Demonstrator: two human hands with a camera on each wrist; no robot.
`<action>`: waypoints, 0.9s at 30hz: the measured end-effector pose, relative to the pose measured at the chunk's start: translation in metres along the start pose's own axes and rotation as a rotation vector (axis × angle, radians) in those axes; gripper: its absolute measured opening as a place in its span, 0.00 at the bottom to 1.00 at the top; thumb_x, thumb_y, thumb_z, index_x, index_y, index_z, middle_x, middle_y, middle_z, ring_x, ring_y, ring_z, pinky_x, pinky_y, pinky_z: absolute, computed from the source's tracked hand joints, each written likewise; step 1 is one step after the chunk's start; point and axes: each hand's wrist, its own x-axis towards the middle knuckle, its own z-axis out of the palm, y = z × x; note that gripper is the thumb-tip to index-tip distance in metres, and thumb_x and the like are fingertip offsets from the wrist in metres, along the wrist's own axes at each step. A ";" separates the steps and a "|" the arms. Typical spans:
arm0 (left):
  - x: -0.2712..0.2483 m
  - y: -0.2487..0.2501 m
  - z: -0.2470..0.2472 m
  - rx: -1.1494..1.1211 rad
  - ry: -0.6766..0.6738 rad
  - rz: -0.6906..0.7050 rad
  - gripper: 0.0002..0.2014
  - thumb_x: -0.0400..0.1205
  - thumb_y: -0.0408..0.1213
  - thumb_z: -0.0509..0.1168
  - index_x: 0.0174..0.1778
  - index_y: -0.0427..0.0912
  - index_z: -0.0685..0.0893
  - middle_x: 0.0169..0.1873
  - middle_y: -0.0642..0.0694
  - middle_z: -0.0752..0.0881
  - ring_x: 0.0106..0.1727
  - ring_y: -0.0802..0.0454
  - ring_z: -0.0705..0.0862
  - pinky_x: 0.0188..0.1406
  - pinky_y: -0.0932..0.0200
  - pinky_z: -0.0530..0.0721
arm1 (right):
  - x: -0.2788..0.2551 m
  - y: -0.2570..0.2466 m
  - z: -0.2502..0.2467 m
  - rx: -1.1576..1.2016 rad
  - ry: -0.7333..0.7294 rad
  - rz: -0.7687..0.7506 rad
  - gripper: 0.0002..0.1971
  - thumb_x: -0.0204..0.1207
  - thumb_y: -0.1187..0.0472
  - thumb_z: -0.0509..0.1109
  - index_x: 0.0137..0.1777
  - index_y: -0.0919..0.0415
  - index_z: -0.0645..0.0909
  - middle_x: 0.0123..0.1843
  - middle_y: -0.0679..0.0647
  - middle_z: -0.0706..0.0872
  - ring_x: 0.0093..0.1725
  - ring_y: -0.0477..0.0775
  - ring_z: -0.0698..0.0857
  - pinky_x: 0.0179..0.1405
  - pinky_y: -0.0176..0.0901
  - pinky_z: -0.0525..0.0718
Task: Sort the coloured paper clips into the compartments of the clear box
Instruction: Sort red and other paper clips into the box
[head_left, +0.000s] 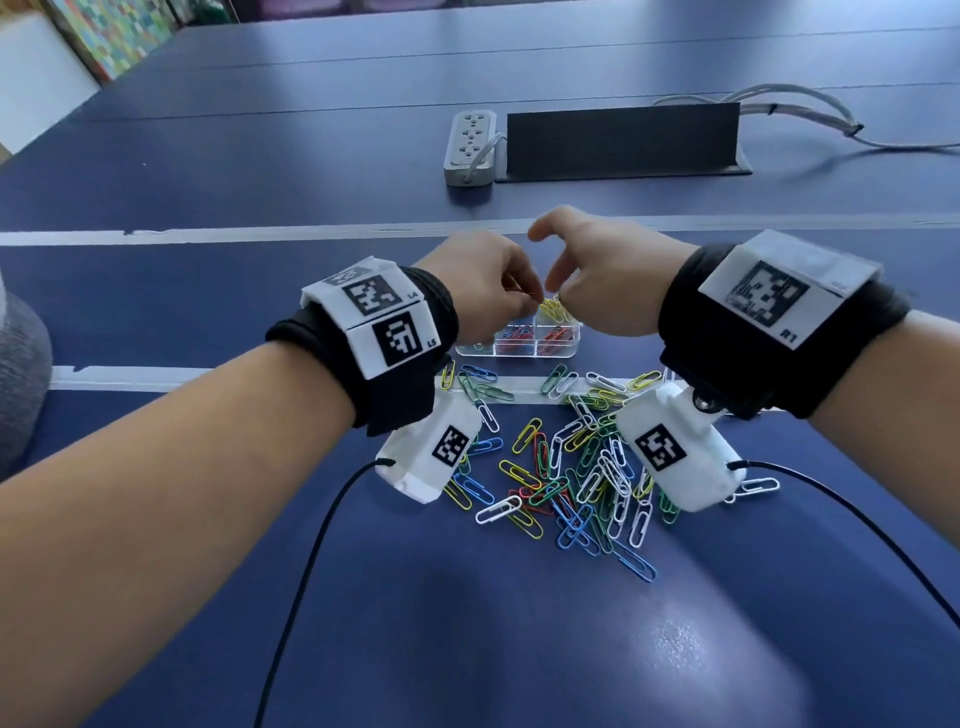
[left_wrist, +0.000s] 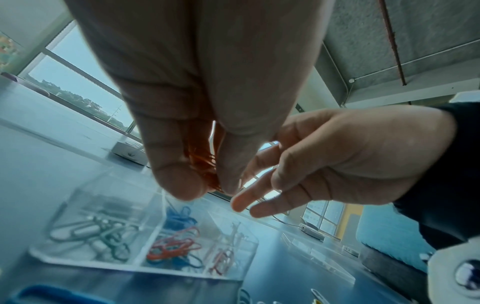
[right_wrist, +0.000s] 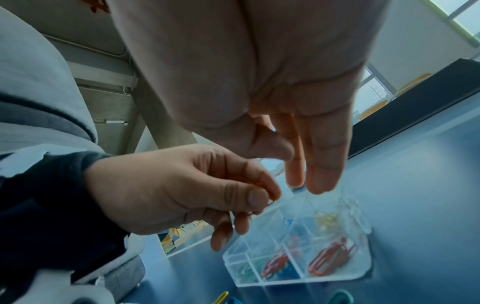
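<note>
The clear box (head_left: 519, 352) stands just beyond the loose pile of coloured paper clips (head_left: 571, 467). Its compartments hold yellow clips (head_left: 553, 310), red clips (right_wrist: 330, 261), a red and blue mix (left_wrist: 174, 244), and green and white ones (left_wrist: 91, 232). My left hand (head_left: 524, 299) hovers over the box and pinches a small bunch of red clips (left_wrist: 205, 164) between thumb and fingers. My right hand (head_left: 556, 280) hangs beside it above the box (right_wrist: 298, 282), fingers (right_wrist: 322, 181) straight and relaxed, nothing in them.
A grey power strip (head_left: 470, 148) and a black stand (head_left: 623, 140) with cables lie further back on the blue table. White tape lines (head_left: 208, 236) cross it. A grey cushion (head_left: 21, 364) sits at the left edge.
</note>
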 end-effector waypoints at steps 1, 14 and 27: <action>0.001 0.003 0.001 0.018 0.000 0.009 0.06 0.80 0.33 0.66 0.50 0.45 0.87 0.29 0.55 0.80 0.25 0.63 0.77 0.25 0.70 0.76 | -0.001 0.001 -0.002 0.010 0.010 0.005 0.29 0.77 0.67 0.58 0.79 0.52 0.62 0.64 0.58 0.85 0.60 0.62 0.83 0.59 0.49 0.82; 0.013 0.033 0.016 0.355 -0.034 0.151 0.12 0.74 0.32 0.70 0.52 0.46 0.90 0.44 0.47 0.85 0.52 0.48 0.85 0.46 0.62 0.74 | -0.010 0.026 -0.003 0.059 0.075 0.048 0.21 0.76 0.61 0.61 0.69 0.52 0.75 0.56 0.55 0.87 0.57 0.58 0.82 0.57 0.46 0.79; 0.008 0.003 -0.010 0.449 -0.011 -0.021 0.07 0.74 0.45 0.73 0.43 0.47 0.92 0.30 0.52 0.84 0.38 0.52 0.82 0.38 0.61 0.76 | -0.012 0.029 0.001 0.021 0.088 0.023 0.21 0.76 0.63 0.61 0.69 0.50 0.76 0.56 0.51 0.86 0.52 0.52 0.78 0.59 0.43 0.77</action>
